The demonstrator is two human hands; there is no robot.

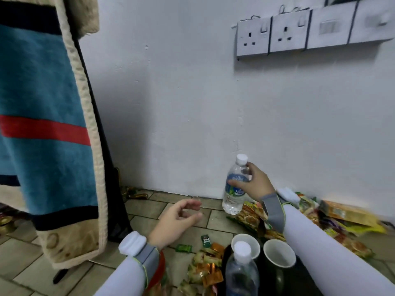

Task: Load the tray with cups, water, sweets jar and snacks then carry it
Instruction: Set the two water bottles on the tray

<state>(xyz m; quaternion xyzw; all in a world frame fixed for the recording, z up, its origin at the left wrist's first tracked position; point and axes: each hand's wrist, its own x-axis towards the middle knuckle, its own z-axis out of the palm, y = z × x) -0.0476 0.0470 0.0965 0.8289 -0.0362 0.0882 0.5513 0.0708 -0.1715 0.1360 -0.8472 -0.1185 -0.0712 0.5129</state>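
My right hand (253, 183) grips a clear water bottle (234, 195) with a white cap and blue label, held upright just above the tiled floor by the white wall. My left hand (179, 218) hovers open over the tiles to the left, holding nothing. Near the bottom edge a dark tray (303, 274) carries a second water bottle (241, 272) and two dark cups with white insides (245, 244) (279, 254). Wrapped sweets (205, 268) lie scattered left of the tray. Snack packets (252, 218) sit under my right forearm. I see no sweets jar.
A blue, red and cream blanket (49, 116) hangs at the left over a dark stand. Wall sockets (269, 35) are high on the right. More snack packets and a yellow box (346, 213) lie along the wall at the right. A red object (160, 265) shows under my left wrist.
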